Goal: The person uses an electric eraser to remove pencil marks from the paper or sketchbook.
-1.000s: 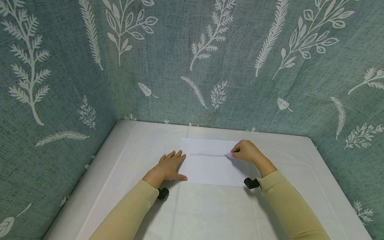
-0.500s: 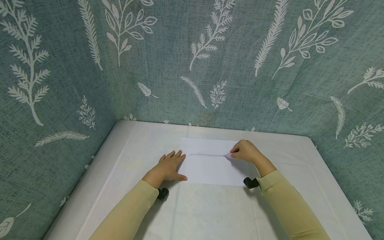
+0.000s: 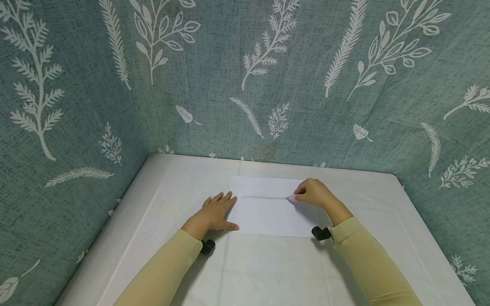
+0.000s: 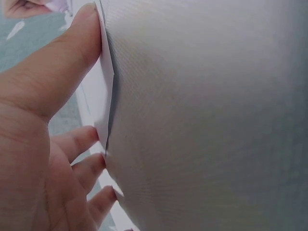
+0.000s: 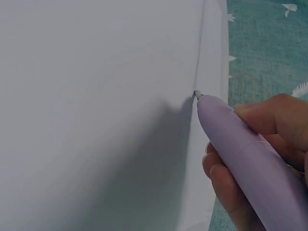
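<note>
A white sheet of paper (image 3: 268,216) lies on the table, with a thin grey line (image 3: 264,197) across its upper part. My left hand (image 3: 215,212) is spread at the sheet's left side, its thumb and fingertips resting on the edge. In the left wrist view, that paper edge (image 4: 107,96) stands slightly raised between thumb and fingers. My right hand (image 3: 315,193) pinches a thick lavender pen-shaped tool (image 5: 240,149) between thumb and fingers. Its short metal tip (image 5: 198,94) meets the paper at the right end of the line, the body slanting back into the hand.
A white cloth (image 3: 275,272) covers the table. Green fabric (image 3: 214,85) with white leaf prints rises behind it and at both sides. Small black wrist cameras sit under both sleeves, the right one (image 3: 320,233) just off the sheet's lower right corner.
</note>
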Demonstrator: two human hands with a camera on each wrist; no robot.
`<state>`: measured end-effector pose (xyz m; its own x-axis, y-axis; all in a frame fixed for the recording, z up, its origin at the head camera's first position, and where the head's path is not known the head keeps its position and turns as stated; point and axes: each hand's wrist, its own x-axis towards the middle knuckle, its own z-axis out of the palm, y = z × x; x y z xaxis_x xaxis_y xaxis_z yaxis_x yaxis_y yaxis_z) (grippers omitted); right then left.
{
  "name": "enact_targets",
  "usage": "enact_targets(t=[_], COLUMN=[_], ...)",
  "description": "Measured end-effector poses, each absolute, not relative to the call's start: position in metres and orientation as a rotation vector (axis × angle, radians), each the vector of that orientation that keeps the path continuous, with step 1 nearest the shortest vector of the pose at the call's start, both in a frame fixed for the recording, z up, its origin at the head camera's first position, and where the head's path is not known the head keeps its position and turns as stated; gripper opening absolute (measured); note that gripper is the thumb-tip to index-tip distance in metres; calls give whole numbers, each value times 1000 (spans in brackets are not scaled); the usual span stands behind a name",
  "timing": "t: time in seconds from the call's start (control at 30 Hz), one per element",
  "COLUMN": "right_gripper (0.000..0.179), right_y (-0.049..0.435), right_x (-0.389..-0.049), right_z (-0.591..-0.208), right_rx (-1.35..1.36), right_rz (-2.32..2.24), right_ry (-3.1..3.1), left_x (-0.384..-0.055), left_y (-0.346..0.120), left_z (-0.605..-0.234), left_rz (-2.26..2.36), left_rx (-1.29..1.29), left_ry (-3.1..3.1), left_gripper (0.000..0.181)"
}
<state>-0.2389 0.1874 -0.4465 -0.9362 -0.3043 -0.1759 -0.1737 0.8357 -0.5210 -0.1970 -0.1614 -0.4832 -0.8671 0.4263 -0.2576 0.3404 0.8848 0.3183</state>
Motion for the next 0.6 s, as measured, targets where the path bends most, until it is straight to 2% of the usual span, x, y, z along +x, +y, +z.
enact_targets(t=[0.6], right_gripper=[17], right_y=[191], right_x=[-239], right_z=[-451], right_rx=[-319], right_rz=[-795], right_ry=[2731], left_x=[-196], left_y=[-161], left_z=[-483], left_rz=[398], left_rx=[567], left_ry=[2729], left_gripper=[102])
